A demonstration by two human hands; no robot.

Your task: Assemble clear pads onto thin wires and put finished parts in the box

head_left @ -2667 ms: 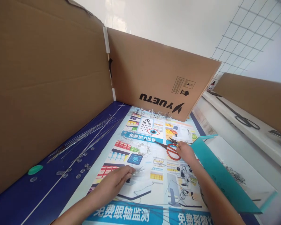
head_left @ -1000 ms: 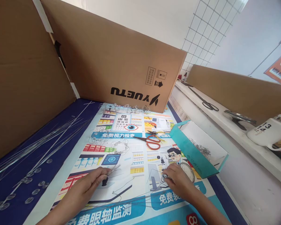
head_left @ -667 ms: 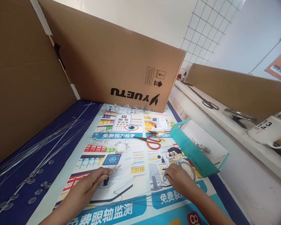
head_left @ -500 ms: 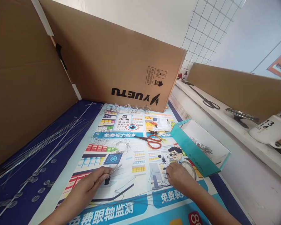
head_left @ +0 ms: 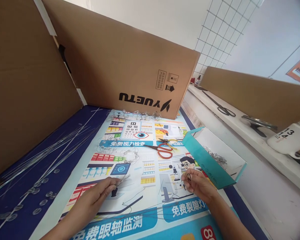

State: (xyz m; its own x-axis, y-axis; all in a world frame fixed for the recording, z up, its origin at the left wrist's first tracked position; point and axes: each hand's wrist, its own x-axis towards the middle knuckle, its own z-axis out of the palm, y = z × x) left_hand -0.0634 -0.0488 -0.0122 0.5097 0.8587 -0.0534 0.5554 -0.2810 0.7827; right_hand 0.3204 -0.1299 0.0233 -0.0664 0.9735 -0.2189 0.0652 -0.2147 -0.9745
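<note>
My left hand (head_left: pixel 101 195) is closed, pinching a small bundle of thin silvery wire pieces (head_left: pixel 124 180) that stick out past the fingertips. My right hand (head_left: pixel 200 185) is raised with its fingers curled together; a small dark loop shows at the fingertips, too small to name. Between the hands and nearer me, long thin wires (head_left: pixel 150 212) lie on the printed poster (head_left: pixel 145 170). Beyond the hands are red-handled scissors (head_left: pixel 163 150) and a yellow-handled tool (head_left: pixel 168 142). A teal-sided box (head_left: pixel 203 163) beside my right hand contains tangled wire pieces (head_left: pixel 216 156).
Clear round beads (head_left: pixel 43 202) and long straight wires (head_left: pixel 62 151) lie on the blue surface at left. Beaded wire shapes (head_left: pixel 137 115) line the back cardboard (head_left: pixel 120 60). The white ledge (head_left: pixel 240 130) at right holds black scissors (head_left: pixel 222 108) and a white mug (head_left: pixel 288 136).
My right hand has lifted slightly and turned, so its curled fingers now show. A round loop seen beside it earlier is no longer visible there. My left hand has barely moved.
</note>
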